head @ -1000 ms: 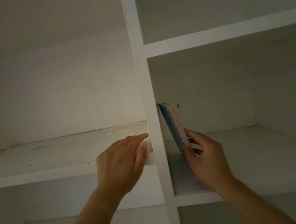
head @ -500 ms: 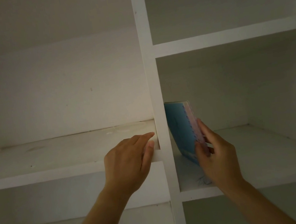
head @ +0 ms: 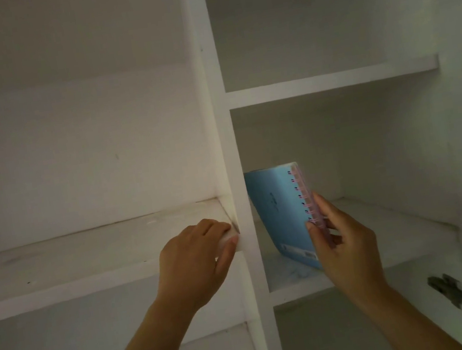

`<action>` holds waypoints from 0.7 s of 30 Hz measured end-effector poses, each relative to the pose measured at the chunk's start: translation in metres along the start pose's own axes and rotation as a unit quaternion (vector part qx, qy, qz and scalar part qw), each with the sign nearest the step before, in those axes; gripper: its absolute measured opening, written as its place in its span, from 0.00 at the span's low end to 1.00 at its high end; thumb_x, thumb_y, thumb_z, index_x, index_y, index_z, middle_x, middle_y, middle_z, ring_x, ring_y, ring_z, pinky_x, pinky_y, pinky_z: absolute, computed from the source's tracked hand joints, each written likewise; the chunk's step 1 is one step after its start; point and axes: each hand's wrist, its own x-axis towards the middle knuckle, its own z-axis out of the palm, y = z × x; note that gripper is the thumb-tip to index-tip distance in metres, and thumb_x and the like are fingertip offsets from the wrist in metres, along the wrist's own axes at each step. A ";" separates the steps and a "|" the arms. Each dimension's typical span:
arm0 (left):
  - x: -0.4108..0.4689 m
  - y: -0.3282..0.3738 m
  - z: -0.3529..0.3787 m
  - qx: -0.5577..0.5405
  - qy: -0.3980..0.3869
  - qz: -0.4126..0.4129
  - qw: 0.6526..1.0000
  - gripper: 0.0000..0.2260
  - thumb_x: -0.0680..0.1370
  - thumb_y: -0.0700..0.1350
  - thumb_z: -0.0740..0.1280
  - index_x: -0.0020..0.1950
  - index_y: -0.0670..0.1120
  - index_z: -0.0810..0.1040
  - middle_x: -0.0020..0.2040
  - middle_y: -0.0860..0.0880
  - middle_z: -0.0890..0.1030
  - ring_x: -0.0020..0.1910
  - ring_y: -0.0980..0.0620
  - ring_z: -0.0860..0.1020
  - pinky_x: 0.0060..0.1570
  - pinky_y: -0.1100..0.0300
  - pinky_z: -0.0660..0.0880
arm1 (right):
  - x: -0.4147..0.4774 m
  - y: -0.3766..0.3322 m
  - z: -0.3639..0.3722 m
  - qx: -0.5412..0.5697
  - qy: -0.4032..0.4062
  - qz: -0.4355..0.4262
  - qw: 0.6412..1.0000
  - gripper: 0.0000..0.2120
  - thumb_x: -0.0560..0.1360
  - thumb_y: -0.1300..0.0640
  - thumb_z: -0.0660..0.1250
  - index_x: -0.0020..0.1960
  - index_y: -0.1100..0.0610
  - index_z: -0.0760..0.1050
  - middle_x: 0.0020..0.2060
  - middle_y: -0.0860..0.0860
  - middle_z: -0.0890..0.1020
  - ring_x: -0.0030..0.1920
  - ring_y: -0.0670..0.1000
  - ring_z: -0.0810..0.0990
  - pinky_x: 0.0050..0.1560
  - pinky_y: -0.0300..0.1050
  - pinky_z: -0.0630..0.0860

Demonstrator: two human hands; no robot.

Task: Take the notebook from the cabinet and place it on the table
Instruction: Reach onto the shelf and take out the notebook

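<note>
The white cabinet (head: 226, 145) is split by an upright panel. On the right, the middle shelf (head: 383, 229) carries a blue notebook (head: 278, 212), which stands tilted near the panel with its pink spiral to the right, lower edge hidden behind a hand. The left shelf (head: 85, 258) bears smudges, and a hand (head: 194, 259) rests on its near edge by the panel.

One notebook (head: 279, 212) stands at about four o'clock, and two hands, the left hand (head: 197, 263) and the right hand (head: 344, 243), show. One cabinet (head: 226, 145) holds five visible shelf boards.
</note>
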 end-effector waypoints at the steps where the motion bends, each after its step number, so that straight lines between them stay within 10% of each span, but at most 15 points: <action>1: -0.001 -0.001 0.000 -0.001 -0.002 0.007 1.000 0.25 0.75 0.62 0.45 0.53 0.52 0.77 0.46 0.55 0.81 0.36 0.58 0.74 0.33 0.68 0.63 | -0.002 -0.002 -0.004 -0.002 0.006 0.003 1.000 0.25 0.73 0.51 0.63 0.69 0.51 0.64 0.61 0.53 0.77 0.56 0.50 0.78 0.42 0.35 0.80; 10: -0.008 -0.001 -0.013 -0.027 -0.058 0.021 0.998 0.30 0.72 0.67 0.44 0.60 0.52 0.74 0.54 0.53 0.79 0.45 0.55 0.76 0.44 0.62 0.70 | -0.016 -0.024 -0.034 0.001 0.034 0.005 0.999 0.23 0.75 0.57 0.64 0.68 0.52 0.66 0.60 0.50 0.78 0.56 0.47 0.78 0.45 0.42 0.81; 21: -0.079 0.076 -0.055 -0.061 -0.068 -0.088 0.992 0.26 0.75 0.65 0.46 0.66 0.54 0.67 0.66 0.51 0.72 0.64 0.50 0.71 0.67 0.46 0.64 | -0.049 -0.046 -0.094 0.044 0.013 0.011 0.999 0.23 0.74 0.60 0.65 0.67 0.48 0.66 0.57 0.43 0.76 0.54 0.41 0.76 0.42 0.28 0.76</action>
